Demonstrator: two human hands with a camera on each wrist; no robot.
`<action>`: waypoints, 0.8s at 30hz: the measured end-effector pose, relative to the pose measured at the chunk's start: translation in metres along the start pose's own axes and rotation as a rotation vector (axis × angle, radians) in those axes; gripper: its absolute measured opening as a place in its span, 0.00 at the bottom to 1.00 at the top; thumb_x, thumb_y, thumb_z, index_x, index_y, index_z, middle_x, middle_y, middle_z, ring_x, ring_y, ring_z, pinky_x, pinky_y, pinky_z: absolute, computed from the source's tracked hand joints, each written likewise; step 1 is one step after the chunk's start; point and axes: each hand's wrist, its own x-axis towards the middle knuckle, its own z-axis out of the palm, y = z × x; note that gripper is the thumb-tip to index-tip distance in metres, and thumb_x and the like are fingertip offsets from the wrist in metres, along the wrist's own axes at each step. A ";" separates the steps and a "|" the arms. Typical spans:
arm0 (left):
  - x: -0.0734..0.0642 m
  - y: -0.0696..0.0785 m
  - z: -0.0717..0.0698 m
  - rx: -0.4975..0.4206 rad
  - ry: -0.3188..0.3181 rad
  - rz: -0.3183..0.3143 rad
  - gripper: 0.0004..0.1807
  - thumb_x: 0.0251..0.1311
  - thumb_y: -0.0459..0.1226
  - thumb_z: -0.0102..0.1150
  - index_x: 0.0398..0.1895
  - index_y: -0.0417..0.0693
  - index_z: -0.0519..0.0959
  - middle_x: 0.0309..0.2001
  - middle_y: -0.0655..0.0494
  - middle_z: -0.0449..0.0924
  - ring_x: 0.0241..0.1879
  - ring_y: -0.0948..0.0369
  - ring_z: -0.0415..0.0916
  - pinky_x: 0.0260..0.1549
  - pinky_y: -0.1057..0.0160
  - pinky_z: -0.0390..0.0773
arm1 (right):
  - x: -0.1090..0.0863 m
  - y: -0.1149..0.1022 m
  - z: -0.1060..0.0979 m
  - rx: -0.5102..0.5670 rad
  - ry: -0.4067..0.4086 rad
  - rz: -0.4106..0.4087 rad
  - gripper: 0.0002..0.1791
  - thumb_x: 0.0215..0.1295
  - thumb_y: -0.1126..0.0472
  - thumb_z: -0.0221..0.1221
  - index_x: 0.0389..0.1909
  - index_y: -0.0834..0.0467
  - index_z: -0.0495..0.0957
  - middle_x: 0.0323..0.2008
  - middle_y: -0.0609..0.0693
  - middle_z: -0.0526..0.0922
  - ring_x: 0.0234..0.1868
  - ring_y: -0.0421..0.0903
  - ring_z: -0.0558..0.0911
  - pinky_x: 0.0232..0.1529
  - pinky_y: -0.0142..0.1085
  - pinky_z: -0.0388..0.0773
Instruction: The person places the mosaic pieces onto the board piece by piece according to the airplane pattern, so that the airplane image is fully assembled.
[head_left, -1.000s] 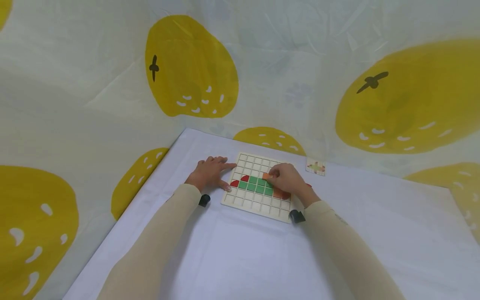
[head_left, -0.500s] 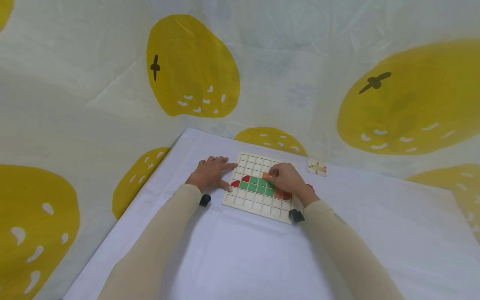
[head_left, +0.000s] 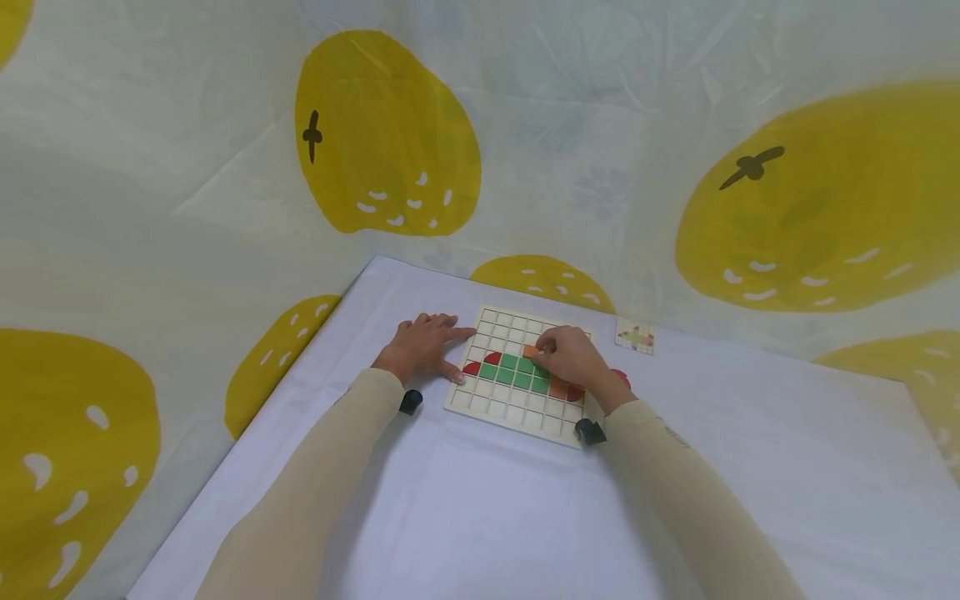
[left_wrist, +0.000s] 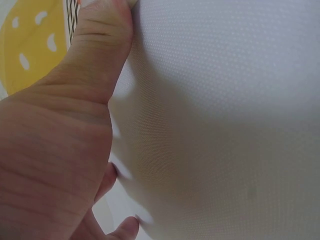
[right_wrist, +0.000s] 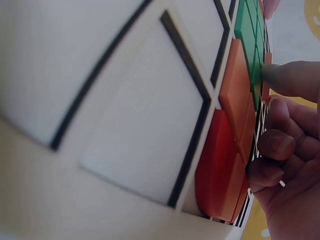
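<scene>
A pale grid board (head_left: pixel 487 407) lies on the table, with green square tiles (head_left: pixel 513 371) in its middle rows. My left hand (head_left: pixel 423 346) rests at the board's left side, fingers spread, thumb and index finger touching its edge. With thumb and fingers my right hand (head_left: pixel 573 358) pinches an orange square tile (head_left: pixel 531 351) just above the green ones. Red rounded tiles (head_left: pixel 471 367) sit at the left end of the green rows. In the right wrist view, orange tiles (right_wrist: pixel 235 82) and a red rounded tile (right_wrist: pixel 215 165) lie near the board's edge. The right hand hides part of the board.
A small patterned card (head_left: pixel 635 336) lies at the back of the white table (head_left: pixel 480 517), right of the board. Part of a red piece (head_left: pixel 622 377) shows beside the right wrist. A curtain (head_left: pixel 540 150) printed with yellow fruit hangs behind and to the left.
The orange tile in my right hand's pinch has shifted very slightly left over the board. My left hand stays at the board's edge.
</scene>
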 end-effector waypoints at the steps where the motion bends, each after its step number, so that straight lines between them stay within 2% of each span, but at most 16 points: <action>1: 0.000 0.000 0.000 0.001 0.000 -0.001 0.54 0.48 0.67 0.74 0.80 0.82 0.58 0.84 0.55 0.55 0.80 0.44 0.55 0.76 0.32 0.60 | 0.000 0.000 0.000 0.002 0.000 0.000 0.18 0.71 0.51 0.65 0.54 0.58 0.85 0.42 0.53 0.85 0.46 0.51 0.78 0.42 0.36 0.77; 9: 0.000 0.001 -0.002 0.010 -0.013 -0.008 0.55 0.48 0.68 0.73 0.80 0.83 0.57 0.84 0.56 0.55 0.80 0.44 0.54 0.76 0.32 0.59 | 0.001 -0.001 0.000 0.006 0.013 -0.018 0.18 0.70 0.52 0.65 0.53 0.59 0.85 0.42 0.54 0.85 0.46 0.51 0.78 0.46 0.39 0.78; 16: -0.001 0.002 -0.002 0.020 -0.003 -0.001 0.54 0.48 0.68 0.73 0.80 0.82 0.57 0.84 0.55 0.55 0.80 0.44 0.55 0.75 0.32 0.61 | 0.001 -0.001 0.001 0.014 0.013 0.002 0.18 0.71 0.52 0.64 0.54 0.58 0.85 0.42 0.53 0.85 0.47 0.51 0.77 0.45 0.38 0.77; 24: 0.002 0.002 0.000 0.012 -0.025 -0.019 0.55 0.48 0.67 0.73 0.80 0.84 0.56 0.84 0.57 0.54 0.81 0.44 0.53 0.76 0.32 0.59 | -0.001 -0.005 0.001 0.022 0.016 0.006 0.17 0.71 0.52 0.65 0.54 0.57 0.85 0.42 0.53 0.84 0.47 0.51 0.77 0.46 0.39 0.77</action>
